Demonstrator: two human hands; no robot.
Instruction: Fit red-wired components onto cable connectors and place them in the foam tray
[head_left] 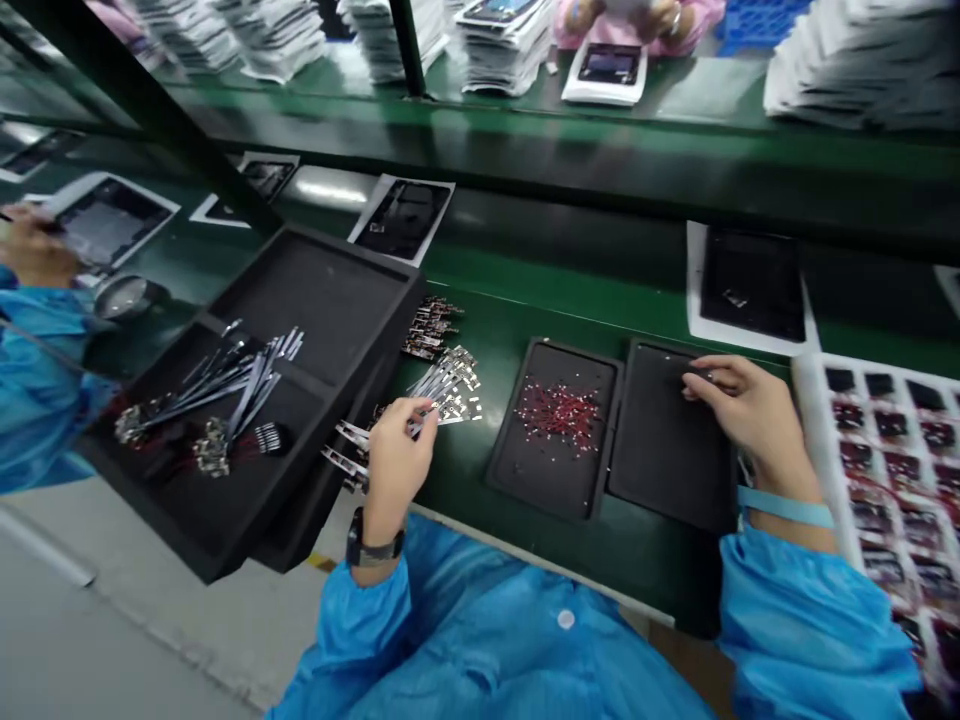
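Note:
My left hand (pixel 401 450) is closed in a pinch at the near end of a fan of silvery flex cables (pixel 450 385). What lies between its fingertips is too small to make out. Over the right-hand black tray (pixel 667 450), my right hand (pixel 750 410) has thumb and forefinger pressed together, with a tiny pale speck at the tips that I cannot name. Between the hands, another black tray (pixel 555 490) holds a heap of small red-and-white parts (pixel 562 412).
Stacked black foam trays (pixel 345 270) with cable strips stand at left. A white compartment tray (pixel 817 390) of red-wired parts lies at right. Dark panels (pixel 754 285) on white sheets rest along the bench. Co-workers' hands (pixel 37 245) show at left and across the bench.

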